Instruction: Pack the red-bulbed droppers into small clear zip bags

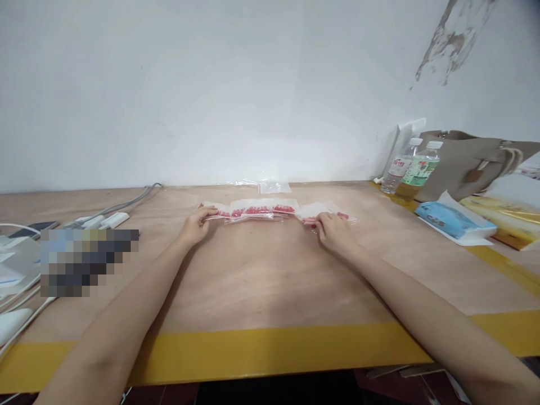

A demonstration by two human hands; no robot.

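Across the middle of the table lies a row of overlapping clear plastic bags (264, 207) with red pieces or red print along their lower part; which of the two I cannot tell. My left hand (196, 223) is closed on the left end of the row, index finger on top and thumb at the near edge. At the other end, my right hand (335, 229) has its fingers and thumb closed on the right-hand bags (307, 212), covering part of them. Behind the row, near the wall, rests a separate small clear bag (274, 187).
Two plastic bottles (417, 169) and a grey-beige handbag (459, 163) stand at the back right, behind a blue tissue pack (455, 219) and a yellow pack (502, 216). Cables, white plugs (113, 220) and a phone (27, 230) lie left. Yellow tape (270, 351) lines the table's front edge.
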